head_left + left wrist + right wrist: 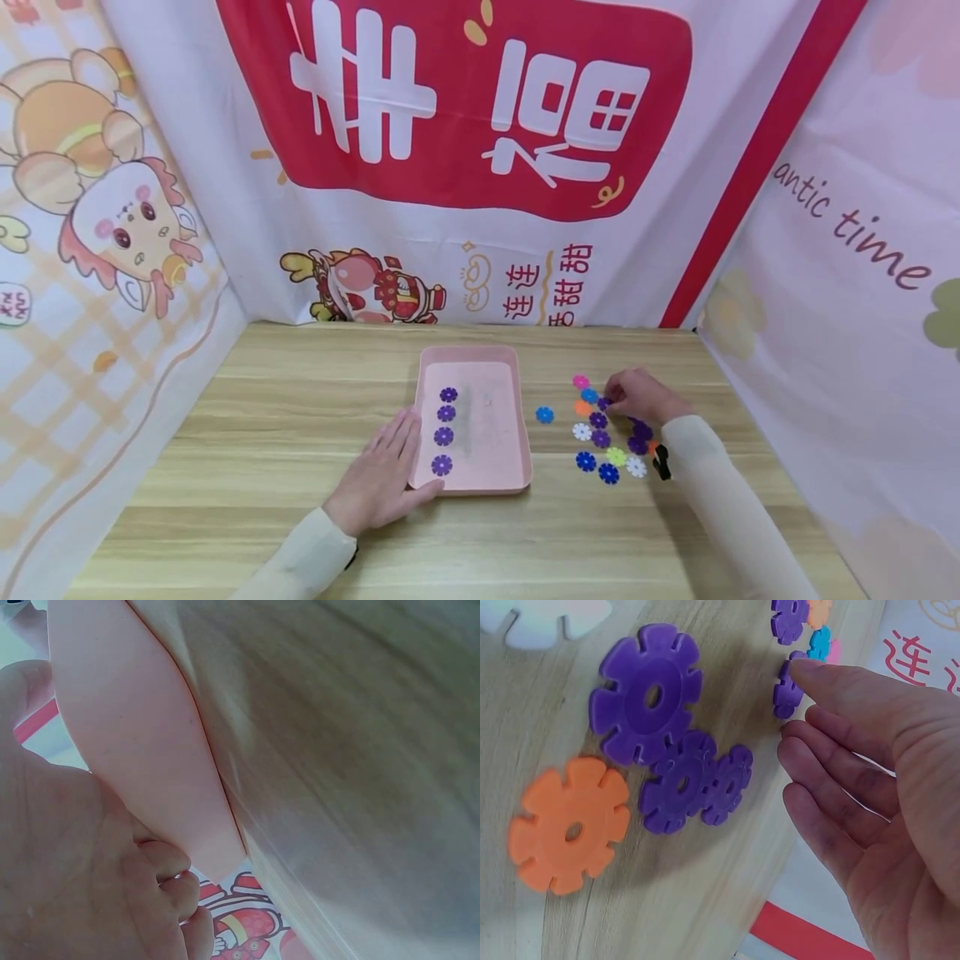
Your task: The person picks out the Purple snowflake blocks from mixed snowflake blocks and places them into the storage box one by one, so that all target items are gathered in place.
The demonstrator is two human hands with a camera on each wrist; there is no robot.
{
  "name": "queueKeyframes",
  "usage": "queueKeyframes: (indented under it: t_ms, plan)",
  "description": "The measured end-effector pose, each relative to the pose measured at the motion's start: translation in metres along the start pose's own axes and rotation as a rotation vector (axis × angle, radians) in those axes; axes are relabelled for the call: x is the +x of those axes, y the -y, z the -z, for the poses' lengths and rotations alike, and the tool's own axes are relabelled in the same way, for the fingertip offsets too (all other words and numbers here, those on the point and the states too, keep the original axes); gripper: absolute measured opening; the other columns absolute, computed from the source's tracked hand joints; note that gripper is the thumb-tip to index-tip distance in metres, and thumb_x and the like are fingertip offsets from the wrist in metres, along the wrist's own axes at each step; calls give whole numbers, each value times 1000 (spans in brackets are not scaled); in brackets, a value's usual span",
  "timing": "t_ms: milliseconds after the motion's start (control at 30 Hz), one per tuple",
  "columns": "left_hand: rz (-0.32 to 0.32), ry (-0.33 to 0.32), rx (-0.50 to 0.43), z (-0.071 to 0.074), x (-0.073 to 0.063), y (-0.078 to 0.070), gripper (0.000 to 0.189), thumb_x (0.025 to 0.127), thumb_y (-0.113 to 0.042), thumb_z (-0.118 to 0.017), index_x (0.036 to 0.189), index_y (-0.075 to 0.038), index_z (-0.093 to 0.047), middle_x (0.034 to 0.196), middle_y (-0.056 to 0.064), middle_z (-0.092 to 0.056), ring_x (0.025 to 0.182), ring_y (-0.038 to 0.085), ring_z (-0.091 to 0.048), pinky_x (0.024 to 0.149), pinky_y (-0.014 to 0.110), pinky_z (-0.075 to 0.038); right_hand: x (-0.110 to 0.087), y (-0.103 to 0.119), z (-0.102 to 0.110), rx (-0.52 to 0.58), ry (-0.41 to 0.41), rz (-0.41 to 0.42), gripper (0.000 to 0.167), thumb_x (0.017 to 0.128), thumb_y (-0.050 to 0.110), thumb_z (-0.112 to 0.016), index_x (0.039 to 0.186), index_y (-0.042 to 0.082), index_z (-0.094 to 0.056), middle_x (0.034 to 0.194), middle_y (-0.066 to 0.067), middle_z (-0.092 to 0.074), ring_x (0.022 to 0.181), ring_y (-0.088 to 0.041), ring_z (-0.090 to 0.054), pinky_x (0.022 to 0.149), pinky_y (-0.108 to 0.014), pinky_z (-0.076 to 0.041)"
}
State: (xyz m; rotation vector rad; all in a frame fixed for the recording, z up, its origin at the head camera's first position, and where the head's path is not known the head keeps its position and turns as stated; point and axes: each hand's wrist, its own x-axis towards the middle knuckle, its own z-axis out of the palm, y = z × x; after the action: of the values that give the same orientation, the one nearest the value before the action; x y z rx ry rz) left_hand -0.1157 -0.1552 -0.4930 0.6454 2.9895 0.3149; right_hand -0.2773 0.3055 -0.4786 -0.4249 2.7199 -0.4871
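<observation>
A pink tray (pixel 491 417) holds a column of several purple snowflake building discs (pixel 444 436) along its left side. My left hand (pixel 381 471) rests against the tray's left wall, fingers extended, thumb at the near-left corner; in the left wrist view its palm (pixel 75 862) lies beside the pink wall. My right hand (pixel 641 396) is at the far side of the loose discs. Its thumb and a finger pinch a purple snowflake disc (pixel 786 690), partly hidden by the thumb. The other fingers curl loosely. More purple discs (pixel 651 694) lie below this hand, some overlapping.
Loose discs include a blue one (pixel 544 415) near the tray, plus pink (pixel 581 381), white (pixel 582 432), yellow-green (pixel 616 456), dark blue (pixel 608 473) and orange (pixel 570 825) ones. Printed cloths (pixel 480 275) enclose the wooden table (pixel 300 400) at the back and sides.
</observation>
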Motion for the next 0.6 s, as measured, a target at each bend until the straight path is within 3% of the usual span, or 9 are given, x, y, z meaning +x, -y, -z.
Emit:
queueKeyframes:
  t_ms: [367,600]
  plan:
    - [3,1,-5,0,-3,0,101,101,-67,-51,163,8,-26,174,25,-21,163,42,-21,134,56,-23,8,1,-2,43,51,-53,25,95,13,-80,119,6,-76,105,-5,-76,93,-18,-69,94,-46,-63]
    - [-6,-30,-25,-1,-4,1,100,101,-65,-55,162,9,-28,174,26,-23,163,43,-23,132,58,-26,11,0,0,48,37,-77,15,94,11,-81,109,11,-78,99,-4,-74,90,-17,-67,90,-40,-63]
